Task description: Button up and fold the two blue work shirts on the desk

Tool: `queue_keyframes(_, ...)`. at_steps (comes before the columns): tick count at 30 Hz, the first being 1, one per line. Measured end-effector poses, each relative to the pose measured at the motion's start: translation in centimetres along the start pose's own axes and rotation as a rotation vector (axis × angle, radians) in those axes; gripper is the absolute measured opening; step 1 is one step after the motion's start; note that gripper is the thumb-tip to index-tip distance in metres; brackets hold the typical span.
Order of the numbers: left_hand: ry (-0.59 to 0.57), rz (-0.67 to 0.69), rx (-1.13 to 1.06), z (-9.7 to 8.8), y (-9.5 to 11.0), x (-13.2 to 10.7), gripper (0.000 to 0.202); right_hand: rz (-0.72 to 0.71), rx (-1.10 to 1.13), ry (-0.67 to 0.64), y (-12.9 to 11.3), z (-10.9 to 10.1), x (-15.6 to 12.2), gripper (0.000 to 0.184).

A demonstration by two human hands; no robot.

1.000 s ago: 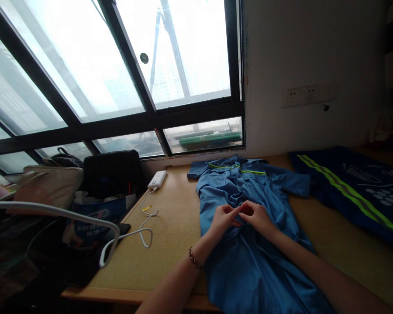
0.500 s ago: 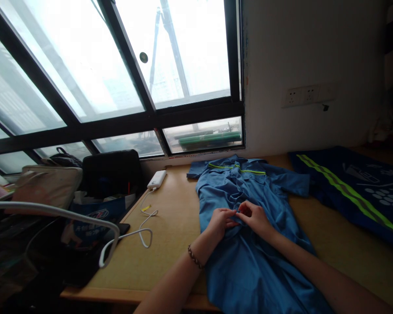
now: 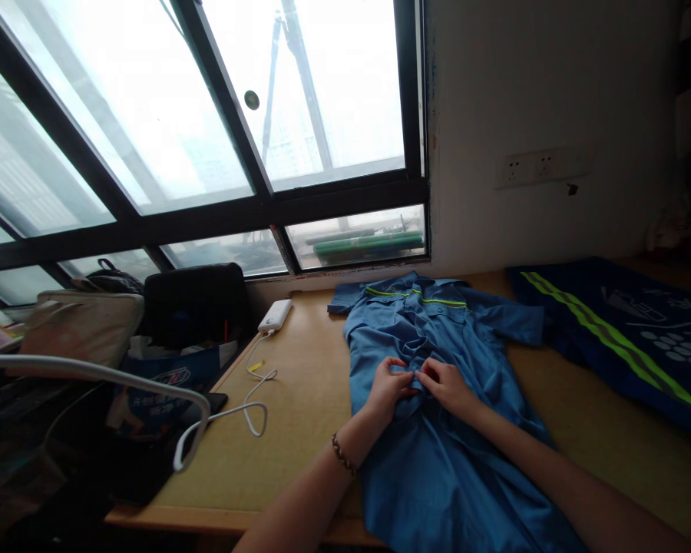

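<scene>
A blue short-sleeved work shirt with yellow-green stripes across its chest lies on the wooden table, collar toward the window. Its lower end hangs over the near edge. Both hands meet at the middle of its front. My left hand, below a braided bracelet, pinches the front edge of the cloth. Close beside it, almost touching, my right hand is closed with thumb and forefinger on the same edge. Whether a button sits between the fingertips is hidden.
To the right lies a dark blue garment with a reflective stripe. A white power bank with a white cable sits at the table's left edge. Bags stand beyond it. A thick white cable crosses the left foreground.
My left hand's fingers have shifted slightly, the forefinger now raised and bent. My right fingers have drawn closer together on the shirt's edge. The shirt stays in place.
</scene>
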State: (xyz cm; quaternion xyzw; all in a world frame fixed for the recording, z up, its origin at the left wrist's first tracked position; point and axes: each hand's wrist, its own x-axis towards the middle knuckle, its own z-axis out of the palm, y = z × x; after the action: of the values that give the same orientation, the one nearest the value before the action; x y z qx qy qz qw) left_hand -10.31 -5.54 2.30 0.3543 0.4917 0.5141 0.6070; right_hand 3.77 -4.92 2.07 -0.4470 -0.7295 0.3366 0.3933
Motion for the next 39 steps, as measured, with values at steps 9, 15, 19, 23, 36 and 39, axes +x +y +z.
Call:
queue_keyframes(9,-0.196,0.299,0.156,0.2,-0.5,0.3,0.032,0.499,0.662,-0.235,0.5,-0.2,0.9,0.024)
queue_keyframes(15,-0.277,0.289,0.231,0.2,0.6,-0.1,0.032,0.672,0.905,-0.29,0.6,-0.6,1.0,0.023)
queue_keyframes(19,-0.256,0.316,0.474,0.1,1.5,-1.2,0.053,0.491,0.695,-0.2,0.4,-0.9,1.2,0.025)
queue_keyframes(23,-0.302,0.41,0.802,0.4,1.4,-3.2,0.092,0.322,0.328,-0.206,-0.9,-2.2,0.5,0.021)
queue_keyframes(36,0.097,0.594,1.613,-7.1,0.1,-10.8,0.041,0.218,-0.8,0.071,-1.4,-6.6,-17.2,0.048)
queue_keyframes(39,0.258,0.585,1.629,-9.5,0.7,-11.1,0.04,0.3,-0.649,0.155,-0.9,-9.6,-19.5,0.04)
